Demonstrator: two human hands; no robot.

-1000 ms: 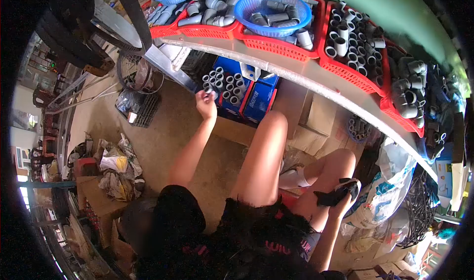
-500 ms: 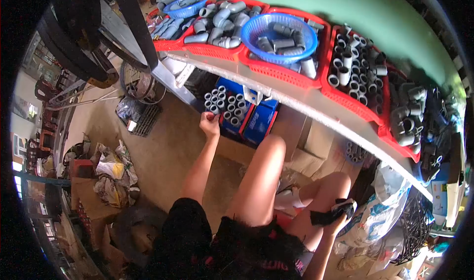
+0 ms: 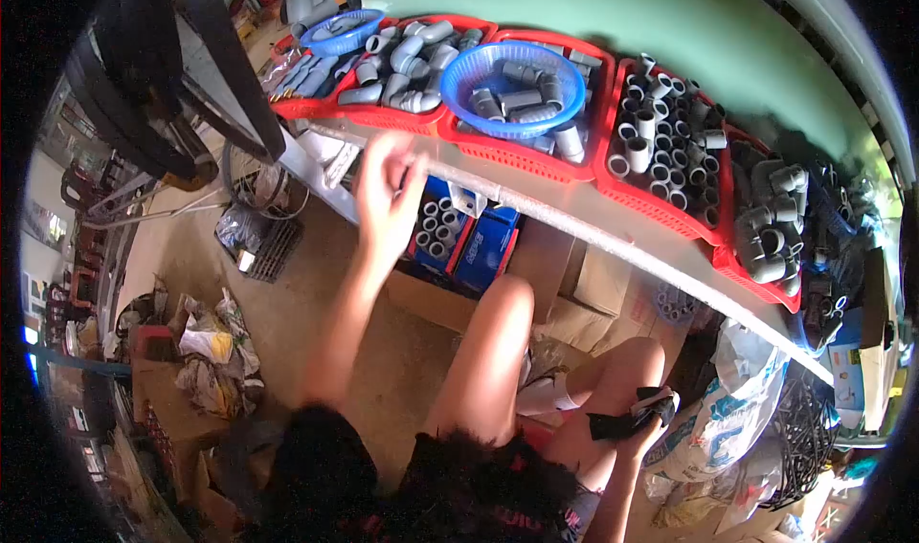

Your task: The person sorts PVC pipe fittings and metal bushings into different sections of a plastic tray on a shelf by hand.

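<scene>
- While raised at the near edge of the shelf [image 3: 589, 201], in the head view, blurs left hand [image 3: 391, 187] with thumb and fingers bent and apart; cannot tell whether gripping anything.
- Grasps black cloth [image 3: 613, 426] in right hand [image 3: 648, 430], fingers closed around it, close over one of the legs [image 3: 490, 371].
- See grey rings [image 3: 437, 249] below the shelf, packed side by side with open ends up at the blue boxes [image 3: 485, 248], partly hidden behind left hand and wrist.
- Find red baskets [image 3: 661, 210] in a row along the shelf, full of grey fittings [image 3: 409, 57].
- Note a blue bowl [image 3: 459, 98] with more fittings, resting on one red basket, and a smaller bowl [image 3: 340, 32] farther left.
- Spot cardboard [image 3: 603, 283] beside the blue boxes, and a white bag [image 3: 718, 419] just beyond right hand.
</scene>
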